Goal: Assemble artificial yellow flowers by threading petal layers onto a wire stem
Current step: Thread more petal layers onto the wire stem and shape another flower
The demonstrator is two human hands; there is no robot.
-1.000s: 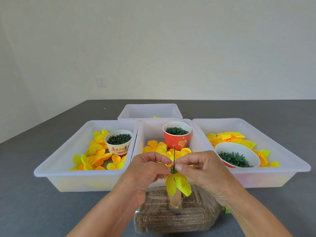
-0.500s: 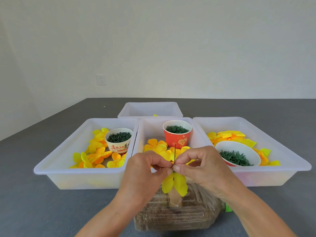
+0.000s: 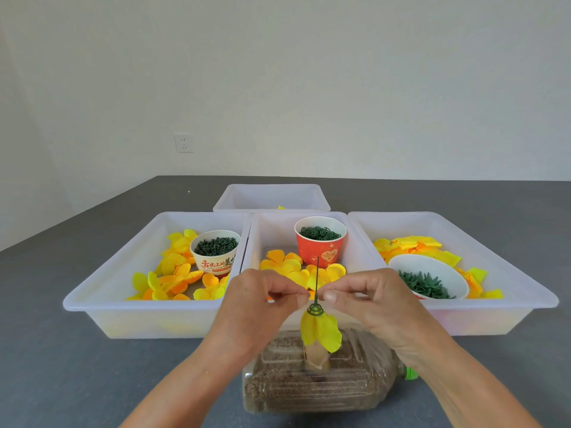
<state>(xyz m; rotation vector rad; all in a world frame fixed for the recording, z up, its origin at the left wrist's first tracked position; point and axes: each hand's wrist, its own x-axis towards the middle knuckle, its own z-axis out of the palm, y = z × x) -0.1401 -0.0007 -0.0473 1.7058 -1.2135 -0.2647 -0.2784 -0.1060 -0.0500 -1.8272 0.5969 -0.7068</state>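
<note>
Since a second ago, our hands are lifting apart, exposing the green cap (image 3: 315, 310) seated on the yellow petals (image 3: 319, 332).
We are pinching the wire stem (image 3: 317, 281) between left hand (image 3: 262, 301) and right hand (image 3: 370, 301), steadying it upright above the bottle (image 3: 324, 384) on the desk (image 3: 61, 366).

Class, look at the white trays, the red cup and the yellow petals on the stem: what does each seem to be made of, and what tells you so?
White trays: probably plastic; translucent, smooth walls with a moulded rim.
Red cup: likely paper; matte printed side, thin rolled rim.
Yellow petals: apparently fabric or thin paper; matte, limp, drooping under the green cap. Which one is unclear.
</note>
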